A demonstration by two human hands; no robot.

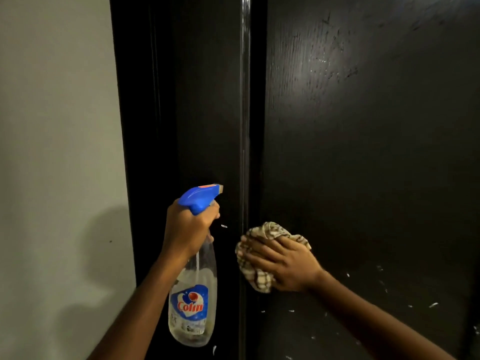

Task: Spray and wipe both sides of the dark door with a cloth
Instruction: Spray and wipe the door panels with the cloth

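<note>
Head view: the door [363, 152] fills the right; a bunched cloth [262, 255] is pressed flat against its lower part by the right hand [285, 266], fingers straight. Left of the door, a bottle [193, 302] is gripped at the neck by the left hand [188, 227], fingers curled round it, before the frame [181, 100].

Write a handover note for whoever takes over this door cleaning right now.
Left hand grips the Colin spray bottle by its neck, with the blue nozzle pointing toward the door.
Right hand presses the checked cloth flat on the dark door, near its left edge.
Done: this side is being wiped; how much is finished cannot be told.
Left: white specks show low on the door, right of the cloth, and scuff marks higher up. The other side is not in view.
</note>
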